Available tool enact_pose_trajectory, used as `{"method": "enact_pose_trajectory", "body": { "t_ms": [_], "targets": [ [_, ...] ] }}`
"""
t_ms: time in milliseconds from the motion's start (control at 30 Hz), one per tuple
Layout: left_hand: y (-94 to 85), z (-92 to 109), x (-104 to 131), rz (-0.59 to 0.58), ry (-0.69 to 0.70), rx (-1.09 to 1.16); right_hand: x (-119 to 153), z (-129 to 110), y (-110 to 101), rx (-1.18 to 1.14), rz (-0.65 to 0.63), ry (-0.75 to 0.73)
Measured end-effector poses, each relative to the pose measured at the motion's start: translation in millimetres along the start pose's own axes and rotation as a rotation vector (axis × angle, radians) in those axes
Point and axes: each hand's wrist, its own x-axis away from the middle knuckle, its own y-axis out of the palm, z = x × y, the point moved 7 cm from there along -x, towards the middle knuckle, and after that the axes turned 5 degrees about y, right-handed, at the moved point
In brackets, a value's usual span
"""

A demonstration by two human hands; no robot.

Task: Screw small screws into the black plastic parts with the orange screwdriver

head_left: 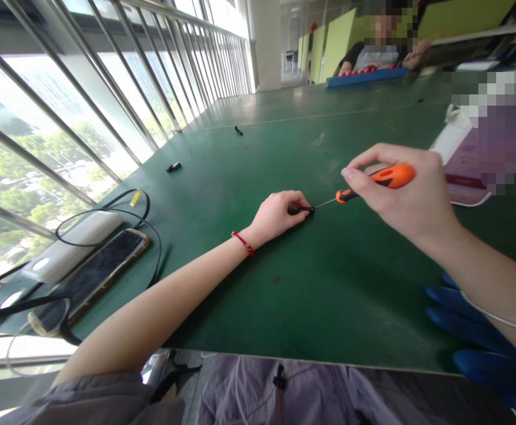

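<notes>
Near the middle of the green table (240, 307), my left hand (279, 213) pinches a small black part (302, 209) between thumb and fingers, low over the tabletop. Its exact kind is too small to tell. My right hand (410, 189) is closed around the orange and black handle of a screwdriver (393, 176). The thin shaft points left and slightly down, and its tip meets the right end of the black part or lies very close to it. A red bracelet (243, 242) circles my left wrist.
To the left lie a phone (102, 274), a white power bank (74, 245) and looped black cables. Small black pieces (174, 167) rest farther back. Blue gloves (470, 321) lie under my right forearm. A purple-and-white container stands right. A person sits beyond a blue tray (366, 77).
</notes>
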Motion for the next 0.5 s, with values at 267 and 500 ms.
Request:
{"method": "enact_pose_trajectory", "body": {
  "t_ms": [267, 500],
  "targets": [
    [0.2, -0.8, -0.3, 0.003, -0.006, -0.002, -0.5, -1.1, 1.1, -0.166, -0.013, -0.095],
    [0.1, 0.4, -0.3, 0.000, 0.005, -0.002, 1.6, -2.0, 4.8, -0.018, -0.057, -0.035]
  ]
}}
